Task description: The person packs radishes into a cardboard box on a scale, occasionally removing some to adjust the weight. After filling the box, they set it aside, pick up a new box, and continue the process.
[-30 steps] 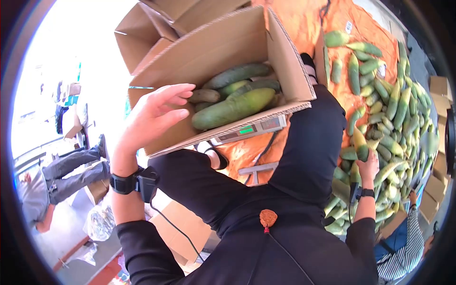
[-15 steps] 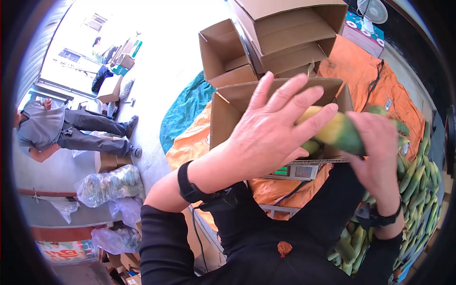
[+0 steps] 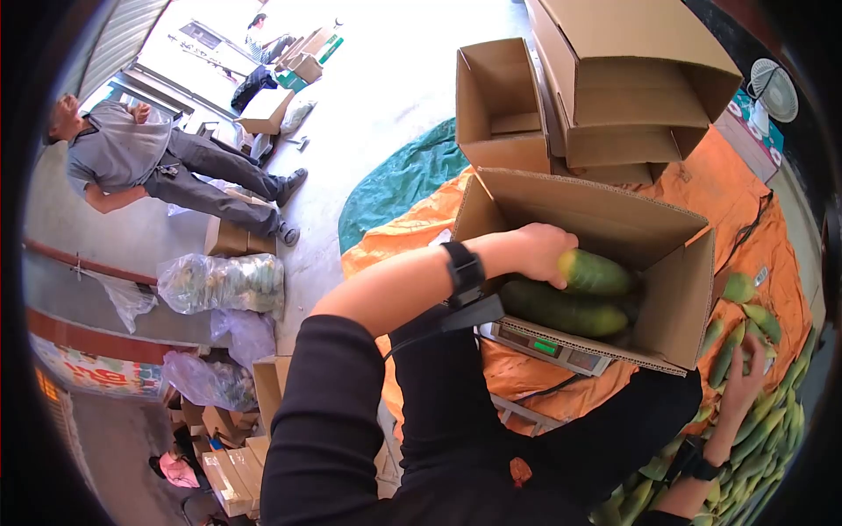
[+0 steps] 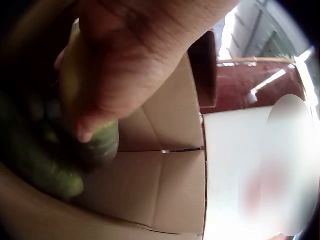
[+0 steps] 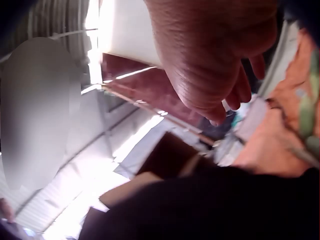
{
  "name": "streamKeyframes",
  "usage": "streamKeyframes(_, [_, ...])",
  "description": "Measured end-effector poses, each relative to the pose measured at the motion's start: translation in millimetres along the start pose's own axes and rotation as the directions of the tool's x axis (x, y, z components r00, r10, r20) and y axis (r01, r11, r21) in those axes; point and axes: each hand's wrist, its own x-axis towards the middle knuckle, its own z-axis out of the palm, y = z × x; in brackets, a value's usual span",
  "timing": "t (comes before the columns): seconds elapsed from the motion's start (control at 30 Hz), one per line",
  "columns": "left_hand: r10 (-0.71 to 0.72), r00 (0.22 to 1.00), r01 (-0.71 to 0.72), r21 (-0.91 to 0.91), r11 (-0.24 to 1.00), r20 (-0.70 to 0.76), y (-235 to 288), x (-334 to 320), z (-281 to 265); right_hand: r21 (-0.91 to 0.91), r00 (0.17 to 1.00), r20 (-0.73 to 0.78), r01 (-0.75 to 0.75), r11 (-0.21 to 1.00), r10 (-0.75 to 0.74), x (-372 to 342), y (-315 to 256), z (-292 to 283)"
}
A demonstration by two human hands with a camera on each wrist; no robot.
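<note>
My left hand (image 3: 539, 250) reaches into an open cardboard box (image 3: 675, 294) and grips the yellow end of a long green-and-yellow vegetable (image 3: 601, 273). In the left wrist view the thumb and fingers curl round this vegetable (image 4: 104, 145), partly hiding it. Another dark green vegetable (image 3: 561, 309) lies beside it in the box. Under the box, a scale (image 3: 544, 344) shows a lit green display. My right hand (image 3: 744, 377) is at the near side of a vegetable pile (image 3: 776, 430), fingers over one vegetable. Loosely bent fingers with nothing between them show on the right hand (image 5: 215, 55) in its wrist view.
Several empty-looking cardboard boxes (image 3: 649, 35) stand behind the box, near a white fan (image 3: 772, 90). Orange sheeting (image 3: 732, 180) and a green tarp (image 3: 399, 180) cover the floor. A person (image 3: 132, 149) stands at left, above filled plastic bags (image 3: 224, 282).
A vegetable came up from the pile in the right hand, then over the box near the left hand. Now the left hand holds one inside the box, and the right hand is back at the pile.
</note>
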Motion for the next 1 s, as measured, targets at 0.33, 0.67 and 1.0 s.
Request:
streamKeyframes(0.33, [0.01,0.972,-0.047,0.149,0.988,0.236,-15.3,61.7,39.4,-0.864,0.961,-0.153,-0.242,0.441,0.229,-248.5,278.9,-27.9])
streamKeyframes(0.67, [0.014,0.994,0.025,-0.364,0.931,0.104,26.3,-13.2,-12.2,-0.906,0.771,-0.132,-0.349,0.24,0.622,-257.8,221.7,-44.5])
streamKeyframes(1.0, [-0.051,0.992,0.096,-0.43,0.898,0.115,26.8,-29.6,0.8,-0.945,0.654,-0.067,-0.284,0.163,0.754,-272.4,241.8,-46.7])
